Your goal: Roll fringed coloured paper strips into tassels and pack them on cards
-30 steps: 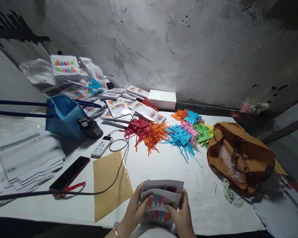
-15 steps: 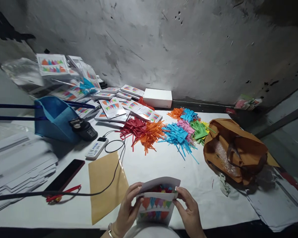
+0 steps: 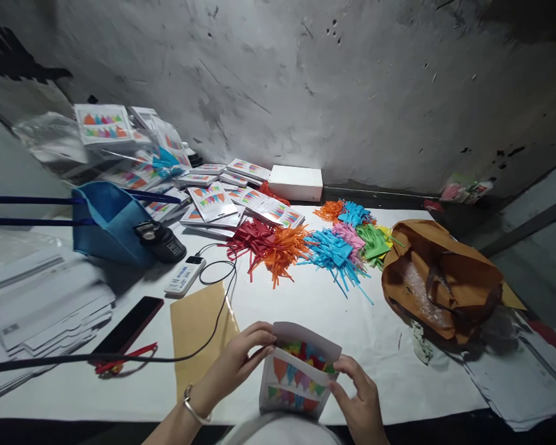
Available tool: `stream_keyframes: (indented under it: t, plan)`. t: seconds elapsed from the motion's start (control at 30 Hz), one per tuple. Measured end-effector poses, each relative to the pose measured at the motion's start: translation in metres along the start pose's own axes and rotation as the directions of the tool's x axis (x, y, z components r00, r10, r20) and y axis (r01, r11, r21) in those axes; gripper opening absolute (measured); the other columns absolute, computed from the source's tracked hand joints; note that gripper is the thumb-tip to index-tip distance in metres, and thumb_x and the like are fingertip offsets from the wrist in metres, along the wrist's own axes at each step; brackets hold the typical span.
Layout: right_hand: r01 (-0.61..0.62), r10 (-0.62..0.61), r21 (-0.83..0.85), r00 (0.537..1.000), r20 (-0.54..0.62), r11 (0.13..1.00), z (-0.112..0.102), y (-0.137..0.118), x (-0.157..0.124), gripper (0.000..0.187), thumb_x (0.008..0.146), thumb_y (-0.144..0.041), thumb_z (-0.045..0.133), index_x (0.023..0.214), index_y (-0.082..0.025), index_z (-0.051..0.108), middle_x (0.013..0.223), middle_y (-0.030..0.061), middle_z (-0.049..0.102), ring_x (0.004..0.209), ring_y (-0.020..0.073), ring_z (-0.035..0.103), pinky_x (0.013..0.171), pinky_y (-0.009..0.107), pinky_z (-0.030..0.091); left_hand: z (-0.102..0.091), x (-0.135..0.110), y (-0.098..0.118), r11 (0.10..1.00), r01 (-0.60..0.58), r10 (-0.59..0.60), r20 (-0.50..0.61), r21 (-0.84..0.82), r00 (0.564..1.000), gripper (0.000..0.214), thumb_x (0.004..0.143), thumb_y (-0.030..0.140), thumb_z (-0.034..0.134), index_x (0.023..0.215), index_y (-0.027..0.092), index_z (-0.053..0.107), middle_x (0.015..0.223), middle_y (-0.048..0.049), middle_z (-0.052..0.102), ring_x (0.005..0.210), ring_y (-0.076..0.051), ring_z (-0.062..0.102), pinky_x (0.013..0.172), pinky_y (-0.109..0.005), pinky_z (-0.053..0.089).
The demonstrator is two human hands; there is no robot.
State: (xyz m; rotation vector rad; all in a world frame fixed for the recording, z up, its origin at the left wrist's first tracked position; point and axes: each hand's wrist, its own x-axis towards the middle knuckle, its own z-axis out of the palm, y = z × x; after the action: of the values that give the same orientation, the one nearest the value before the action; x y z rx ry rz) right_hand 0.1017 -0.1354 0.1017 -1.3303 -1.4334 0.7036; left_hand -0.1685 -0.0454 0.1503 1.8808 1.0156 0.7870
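A white printed envelope (image 3: 293,384) with pictures of coloured tassels stands at the near table edge against my body. Its top flap is up, and red, yellow, green and blue pieces (image 3: 308,353) show in the mouth; what they are exactly I cannot make out. My left hand (image 3: 246,353) pinches the upper left corner by the flap, a silver bangle round its wrist. On the right edge, just below the mouth, the thumb and fingers of my right hand (image 3: 359,390) grip the envelope.
Tassel bundles in red (image 3: 252,242), orange (image 3: 285,250) and blue (image 3: 331,250) lie ahead. Printed packets (image 3: 213,201) pile up behind them. A brown bag (image 3: 445,272) stands right; a blue bag (image 3: 106,216), phone (image 3: 128,327) and black cable (image 3: 180,357) are left.
My left hand has moved up along the envelope's left edge to the flap. The envelope's mouth gapes wider and more of the coloured contents shows. The view has shifted slightly.
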Motion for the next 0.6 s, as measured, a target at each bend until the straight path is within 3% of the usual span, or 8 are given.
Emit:
stream_keyframes:
  t: [0.07, 0.17, 0.27, 0.33, 0.43, 0.5, 0.6]
  plan:
    - [-0.041, 0.041, -0.012, 0.997, -0.064, 0.999, 0.006, -0.003, 0.002, 0.003, 0.081, -0.026, 0.066, 0.082, -0.024, 0.064, 0.095, 0.0059, 0.068, 0.091, 0.0222, 0.063, 0.080, 0.031, 0.051, 0.002, 0.003, 0.007, 0.999, 0.030, -0.030, -0.005, -0.010, 1.000, 0.014, 0.089, 0.026, 0.053, 0.083, 0.021, 0.065, 0.094, -0.0056, 0.062, 0.086, -0.018, 0.060, 0.074, -0.025, 0.049]
    - [-0.144, 0.160, 0.117, 0.978, -0.137, 0.983, 0.016, -0.007, 0.006, 0.014, 0.081, -0.029, 0.066, 0.072, -0.022, 0.057, 0.089, 0.0046, 0.062, 0.088, 0.0188, 0.060, 0.076, 0.026, 0.049, 0.011, 0.003, 0.007, 0.988, 0.082, -0.092, -0.071, -0.134, 0.993, 0.010, 0.087, 0.029, 0.057, 0.083, 0.021, 0.061, 0.086, -0.0026, 0.057, 0.080, -0.016, 0.057, 0.072, -0.026, 0.048]
    - [-0.234, 0.311, 0.370, 0.937, -0.162, 0.899, 0.022, -0.011, 0.011, 0.022, 0.076, -0.033, 0.071, 0.089, -0.023, 0.056, 0.088, 0.0015, 0.058, 0.082, 0.0162, 0.058, 0.072, 0.025, 0.049, 0.020, 0.003, 0.004, 0.946, 0.138, -0.176, -0.108, -0.292, 0.978, 0.026, 0.087, 0.031, 0.058, 0.112, 0.024, 0.054, 0.092, -0.0017, 0.054, 0.081, -0.015, 0.055, 0.073, -0.026, 0.048]
    - [-0.316, 0.377, 0.466, 0.925, -0.042, 0.827, 0.023, -0.015, 0.016, 0.038, 0.071, -0.032, 0.075, 0.103, -0.024, 0.057, 0.085, -0.0004, 0.056, 0.076, 0.0150, 0.057, 0.068, 0.024, 0.049, 0.023, 0.005, 0.004, 0.938, 0.138, -0.153, -0.023, -0.319, 0.988, 0.027, 0.087, 0.032, 0.058, 0.113, 0.023, 0.056, 0.092, -0.0023, 0.053, 0.082, -0.016, 0.054, 0.073, -0.026, 0.046]
    - [-0.376, 0.357, 0.461, 0.925, 0.132, 0.804, 0.023, -0.020, 0.022, 0.014, 0.074, -0.028, 0.073, 0.085, -0.021, 0.066, 0.076, -0.0023, 0.051, 0.069, 0.0125, 0.051, 0.062, 0.022, 0.044, 0.028, 0.009, 0.008, 0.936, 0.084, -0.060, 0.078, -0.342, 0.995, 0.018, 0.088, 0.033, 0.057, 0.083, 0.018, 0.065, 0.082, -0.0028, 0.052, 0.078, -0.016, 0.051, 0.070, -0.026, 0.043]
    - [-0.333, 0.317, 0.490, 0.941, 0.118, 0.806, 0.024, -0.021, 0.024, 0.006, 0.077, -0.025, 0.071, 0.073, -0.021, 0.068, 0.076, -0.0020, 0.047, 0.070, 0.0120, 0.048, 0.061, 0.022, 0.041, 0.033, 0.009, 0.009, 0.912, 0.057, -0.040, 0.050, -0.405, 0.998, 0.020, 0.088, 0.032, 0.056, 0.079, 0.017, 0.066, 0.081, -0.0029, 0.051, 0.076, -0.016, 0.050, 0.067, -0.026, 0.041]
    - [-0.245, 0.270, 0.540, 0.962, 0.034, 0.805, 0.028, -0.019, 0.023, 0.006, 0.072, -0.018, 0.074, 0.071, -0.024, 0.071, 0.081, -0.0014, 0.050, 0.074, 0.0128, 0.050, 0.064, 0.024, 0.042, 0.042, 0.007, 0.007, 0.863, 0.015, -0.050, -0.056, -0.506, 0.997, 0.014, 0.085, 0.026, 0.058, 0.080, 0.019, 0.070, 0.083, -0.0024, 0.050, 0.076, -0.015, 0.049, 0.067, -0.027, 0.041]
